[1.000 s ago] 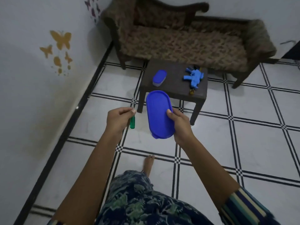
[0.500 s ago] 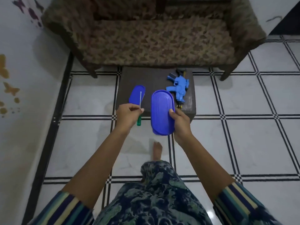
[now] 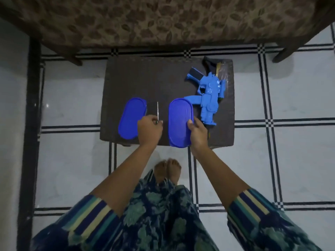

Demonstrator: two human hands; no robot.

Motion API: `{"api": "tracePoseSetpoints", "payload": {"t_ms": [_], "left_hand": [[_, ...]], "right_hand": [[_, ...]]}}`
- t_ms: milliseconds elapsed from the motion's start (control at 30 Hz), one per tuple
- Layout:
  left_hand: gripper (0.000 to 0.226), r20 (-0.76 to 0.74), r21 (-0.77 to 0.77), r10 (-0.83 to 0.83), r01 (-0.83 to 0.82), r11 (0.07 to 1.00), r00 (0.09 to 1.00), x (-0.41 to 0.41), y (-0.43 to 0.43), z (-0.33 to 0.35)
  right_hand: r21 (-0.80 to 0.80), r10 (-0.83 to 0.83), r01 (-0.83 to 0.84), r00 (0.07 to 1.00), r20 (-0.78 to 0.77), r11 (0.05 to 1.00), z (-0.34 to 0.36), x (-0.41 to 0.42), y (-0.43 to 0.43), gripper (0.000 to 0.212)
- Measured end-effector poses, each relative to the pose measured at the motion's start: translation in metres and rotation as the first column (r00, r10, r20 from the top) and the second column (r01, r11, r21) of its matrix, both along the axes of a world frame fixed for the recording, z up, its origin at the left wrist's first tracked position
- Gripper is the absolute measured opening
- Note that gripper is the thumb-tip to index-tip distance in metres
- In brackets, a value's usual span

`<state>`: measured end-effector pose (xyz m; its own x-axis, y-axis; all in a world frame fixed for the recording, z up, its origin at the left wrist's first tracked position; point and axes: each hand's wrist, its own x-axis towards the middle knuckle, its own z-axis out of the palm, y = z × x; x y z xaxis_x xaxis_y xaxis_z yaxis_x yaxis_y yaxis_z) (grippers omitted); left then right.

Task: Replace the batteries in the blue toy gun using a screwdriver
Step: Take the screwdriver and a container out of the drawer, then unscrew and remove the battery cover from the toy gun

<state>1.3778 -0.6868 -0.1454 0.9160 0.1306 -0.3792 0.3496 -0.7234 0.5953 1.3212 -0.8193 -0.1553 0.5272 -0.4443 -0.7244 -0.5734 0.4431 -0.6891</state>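
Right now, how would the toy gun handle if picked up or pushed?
The toy gun looks like moulded plastic, so it is probably stiff and light for its size. It lies flat on its side on the table, with parts sticking out, so a push would likely slide or pivot it, not roll it.

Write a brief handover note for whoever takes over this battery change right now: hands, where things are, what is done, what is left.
Left hand grips the screwdriver, shaft pointing toward the sofa.
Right hand holds a blue box by its right edge, over the near edge of the table.
A matching blue piece lies on the table's left; the gun lies on its right, untouched.
Done: screwdriver in hand.
Left: unscrew the gun's battery cover, swap batteries, close it. No batteries are in sight.
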Motion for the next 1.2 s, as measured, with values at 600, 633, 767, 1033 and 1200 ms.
{"api": "tracePoseSetpoints", "payload": {"t_ms": [600, 633, 767, 1033, 1200], "left_hand": [[0.017, -0.035, 0.255, -0.204, 0.206, 0.945, 0.978, 0.043, 0.005, -0.13], [0.017, -0.035, 0.246, -0.209, 0.211, 0.946, 0.977, 0.044, 0.005, -0.13], [0.02, -0.054, 0.147, -0.19, 0.196, 0.969, 0.98, 0.039, 0.001, -0.113], [0.03, 0.094, 0.094, -0.361, 0.353, 0.931, 0.928, 0.024, -0.003, 0.02], [0.049, 0.286, 0.155, -0.534, 0.512, 0.845, 0.795, 0.028, -0.008, 0.125]], "right_hand": [[-0.16, 0.125, -0.117, 0.991, 0.045, 0.98, -0.103, 0.05, 0.013, 0.04], [-0.189, 0.099, -0.092, 0.995, 0.027, 0.978, -0.104, 0.05, 0.016, 0.039], [-0.4, 0.088, -0.113, 0.993, -0.082, 0.91, -0.085, 0.05, 0.029, 0.035], [-0.748, 0.519, -0.507, 0.815, -0.255, 0.428, 0.032, 0.039, 0.004, 0.037], [-0.887, 0.557, -0.428, 0.785, -0.271, 0.171, 0.144, 0.024, -0.014, 0.036]]}}
